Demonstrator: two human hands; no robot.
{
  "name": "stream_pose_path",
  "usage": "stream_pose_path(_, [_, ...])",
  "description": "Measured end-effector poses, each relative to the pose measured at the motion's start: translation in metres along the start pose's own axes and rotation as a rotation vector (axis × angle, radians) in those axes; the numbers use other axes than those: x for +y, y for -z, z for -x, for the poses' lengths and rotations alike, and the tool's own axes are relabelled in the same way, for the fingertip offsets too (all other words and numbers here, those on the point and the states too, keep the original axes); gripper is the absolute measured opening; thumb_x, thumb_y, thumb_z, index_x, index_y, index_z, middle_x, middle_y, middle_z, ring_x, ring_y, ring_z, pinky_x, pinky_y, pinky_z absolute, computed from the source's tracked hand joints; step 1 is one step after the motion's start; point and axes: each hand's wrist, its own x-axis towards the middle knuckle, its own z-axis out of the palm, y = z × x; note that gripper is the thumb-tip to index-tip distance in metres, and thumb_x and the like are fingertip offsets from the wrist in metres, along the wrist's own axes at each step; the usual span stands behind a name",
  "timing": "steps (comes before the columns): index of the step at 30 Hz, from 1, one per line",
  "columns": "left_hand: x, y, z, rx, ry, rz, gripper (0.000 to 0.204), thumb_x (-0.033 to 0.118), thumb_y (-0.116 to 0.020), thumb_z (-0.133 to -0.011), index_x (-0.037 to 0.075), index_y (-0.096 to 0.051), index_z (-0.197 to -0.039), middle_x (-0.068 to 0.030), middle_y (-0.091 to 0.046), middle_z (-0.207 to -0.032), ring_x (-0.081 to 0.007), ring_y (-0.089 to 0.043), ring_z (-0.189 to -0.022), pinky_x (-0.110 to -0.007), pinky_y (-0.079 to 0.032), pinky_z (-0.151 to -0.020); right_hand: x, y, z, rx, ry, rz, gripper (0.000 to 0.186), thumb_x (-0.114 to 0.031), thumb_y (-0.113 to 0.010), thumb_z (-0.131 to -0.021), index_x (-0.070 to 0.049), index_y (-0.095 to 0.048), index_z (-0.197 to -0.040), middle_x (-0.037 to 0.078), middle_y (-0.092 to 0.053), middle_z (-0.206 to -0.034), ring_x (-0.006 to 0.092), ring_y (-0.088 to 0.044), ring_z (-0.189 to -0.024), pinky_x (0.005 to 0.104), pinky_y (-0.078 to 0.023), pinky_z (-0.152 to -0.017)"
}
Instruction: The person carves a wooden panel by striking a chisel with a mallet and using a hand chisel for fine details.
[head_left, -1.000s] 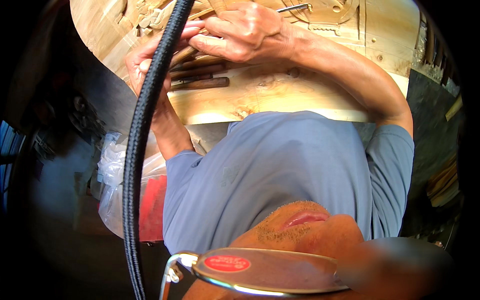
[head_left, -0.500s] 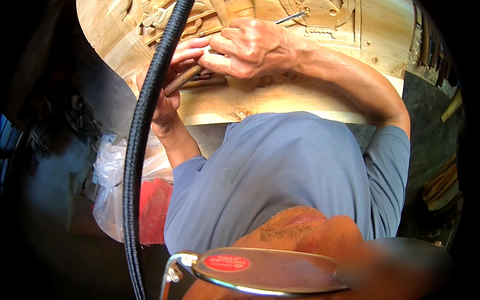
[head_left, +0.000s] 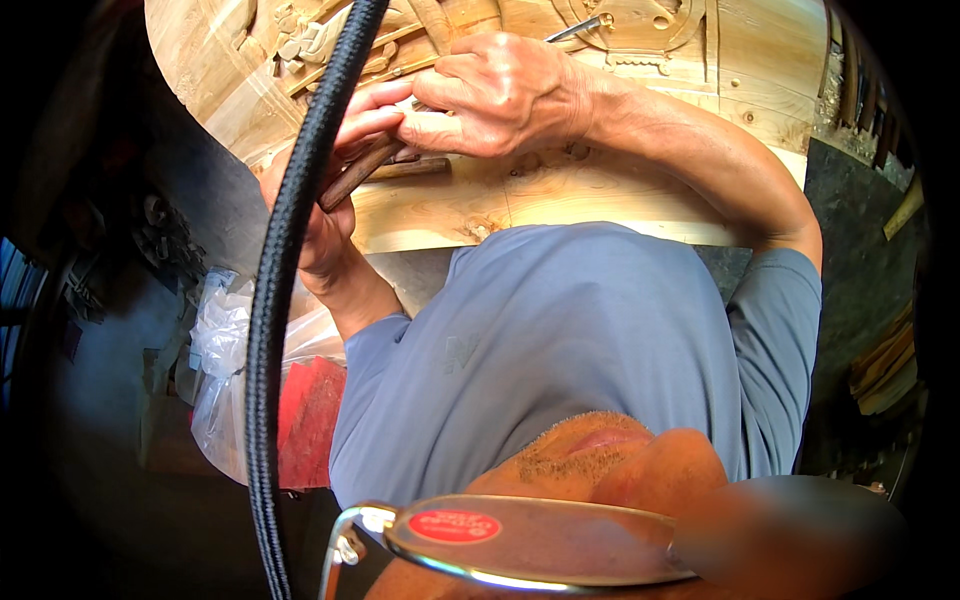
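Observation:
A carved pale wooden panel (head_left: 600, 195) lies in front of me. Above its near part my left hand (head_left: 328, 225) is curled around a brown wooden-handled tool (head_left: 362, 172), its handle slanting down to the left into my palm. My right hand (head_left: 500, 95) is closed, thumb and fingers pinching the tool's upper end against the left fingertips. The working end is hidden by my fingers. Just beneath lies another brown wooden handle (head_left: 418, 168) on the panel. A thin metal blade (head_left: 578, 28) rests on the carving beyond my right wrist.
A black braided cord (head_left: 285, 260) crosses the view in front of my left hand. Carved relief (head_left: 305, 40) covers the panel's far part. A clear plastic bag (head_left: 222, 335) and a red object (head_left: 312, 420) are at lower left. Several long tools (head_left: 868, 100) stand at the right edge.
The tool's handle has turned a little and its lower end has dropped slightly down and left with my left hand. More of the handle lying beneath shows. My right hand has barely shifted.

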Motion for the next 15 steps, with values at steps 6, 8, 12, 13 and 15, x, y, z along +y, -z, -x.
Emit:
stream_pose_path(6, [0.015,-0.004,0.002,-0.003,-0.028,-0.046,0.121,0.092,-0.031,-0.086,-0.02,-0.064,-0.119,-0.0426,-0.058,-0.13,-0.0451,-0.062,-0.124,-0.049,-0.049,-0.107,0.002,-0.003,-0.006,0.103,0.011,-0.062,0.019,-0.024,-0.069,-0.088,-0.01,-0.057,-0.09,0.004,-0.054,-0.069,0.0164,-0.062,-0.053,0.0315,-0.049,-0.041])
stream_pose_path(8, [0.015,-0.003,0.001,-0.002,-0.013,-0.045,0.121,0.092,-0.031,-0.086,-0.02,-0.064,-0.119,-0.0426,-0.058,-0.13,-0.045,-0.062,-0.124,-0.049,-0.049,-0.107,0.003,0.0,-0.006,0.077,0.008,-0.056,0.019,-0.024,-0.069,-0.089,-0.009,-0.057,-0.09,0.004,-0.054,-0.069,0.0165,-0.063,-0.053,0.0315,-0.049,-0.041])
stream_pose_path(12, [0.01,-0.003,0.005,0.03,0.003,-0.033,0.121,0.092,-0.032,-0.086,-0.02,-0.064,-0.12,-0.0427,-0.058,-0.13,-0.0444,-0.061,-0.125,-0.049,-0.049,-0.107,0.001,-0.002,-0.006,0.081,0.003,-0.064,0.019,-0.024,-0.07,-0.089,-0.01,-0.058,-0.088,0.004,-0.054,-0.068,0.0165,-0.063,-0.053,0.0316,-0.049,-0.041])
stream_pose_path(13, [0.01,-0.003,0.005,0.028,0.004,-0.034,0.121,0.092,-0.032,-0.086,-0.02,-0.064,-0.12,-0.0427,-0.058,-0.13,-0.0443,-0.061,-0.125,-0.049,-0.049,-0.107,0.0,-0.001,-0.006,0.061,-0.004,-0.056,0.015,-0.022,-0.07,-0.086,-0.01,-0.061,-0.09,0.003,-0.053,-0.07,0.0159,-0.061,-0.056,0.0309,-0.049,-0.043])
stream_pose_path(15, [0.011,-0.004,0.005,0.026,0.008,-0.036,0.122,0.092,-0.032,-0.086,-0.02,-0.064,-0.12,-0.0426,-0.058,-0.13,-0.0441,-0.062,-0.125,-0.049,-0.049,-0.107,-0.001,0.003,-0.005,0.023,-0.019,-0.042,0.013,-0.017,-0.072,-0.082,-0.011,-0.066,-0.092,0.002,-0.052,-0.073,0.0146,-0.058,-0.061,0.0294,-0.048,-0.048])
